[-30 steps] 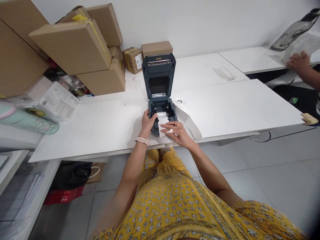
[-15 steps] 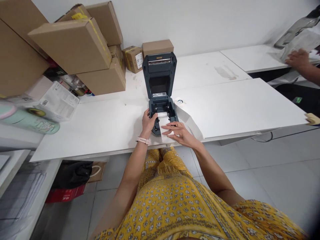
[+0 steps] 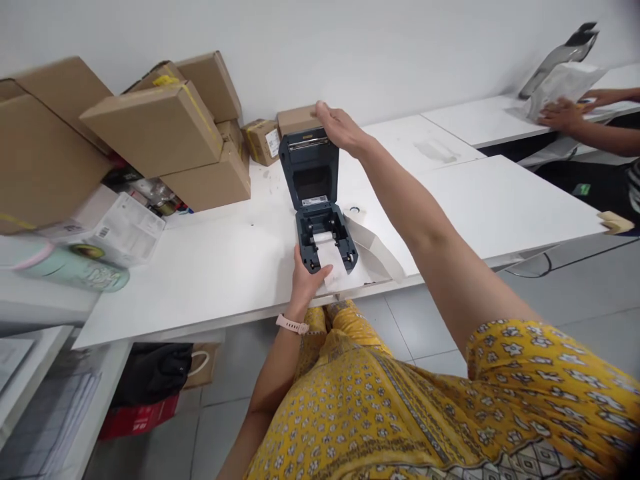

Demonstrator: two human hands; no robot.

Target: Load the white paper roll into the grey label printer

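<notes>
A dark label printer [image 3: 309,177] stands on the white table with its lid raised. Inside it sits a small white roll, and a white paper strip [image 3: 330,257] runs from the roll over the printer's front edge. My left hand [image 3: 306,279] is at the front left corner, its thumb pressing on the strip and its fingers around the printer's side. My right hand [image 3: 340,128] is at the top right of the raised lid, palm against its edge, fingers stretched out beyond it.
Cardboard boxes [image 3: 155,130] are stacked at the back left, beside a white box and a mint green bottle [image 3: 83,267]. A loose paper strip [image 3: 375,253] lies right of the printer. Another person's hands [image 3: 563,115] touch a plastic bag at the far right.
My right hand has left the paper strip and moved up to the lid's top. My left hand has shifted from the printer's inside down to its front corner, thumb on the strip.
</notes>
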